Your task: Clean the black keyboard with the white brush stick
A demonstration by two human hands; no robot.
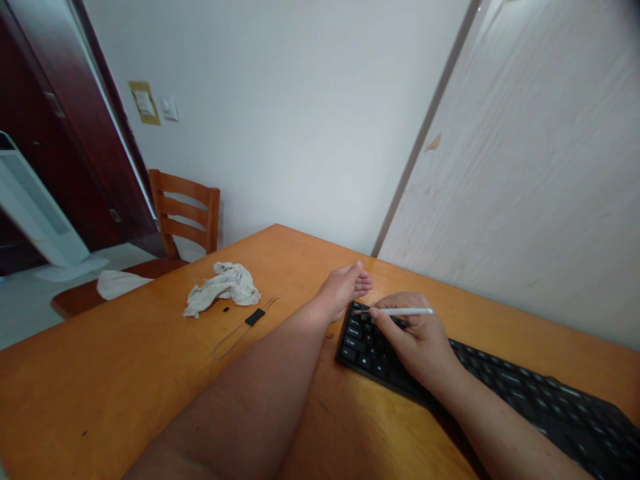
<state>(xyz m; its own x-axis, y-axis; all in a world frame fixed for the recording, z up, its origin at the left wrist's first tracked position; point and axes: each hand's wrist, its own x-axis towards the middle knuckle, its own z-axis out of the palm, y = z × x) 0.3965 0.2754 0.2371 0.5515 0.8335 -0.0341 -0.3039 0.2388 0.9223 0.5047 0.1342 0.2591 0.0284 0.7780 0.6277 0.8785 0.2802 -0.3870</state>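
The right hand [417, 337] pinches a white stylus [405, 311] between thumb and fingers, its tip over the far corner of a black keyboard [367, 350]. The keyboard lies along the right side of an orange wooden tabletop [100, 400]. The left hand [345, 288], empty and loosely curled, rests just beyond that corner. Further left lie a crumpled off-white cloth [223, 288] and what seems a small black clip on thin wire [255, 317].

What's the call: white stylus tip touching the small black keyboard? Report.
Cannot tell. The head view shows the white stylus tip over the small black keyboard, but no plain contact or gap.
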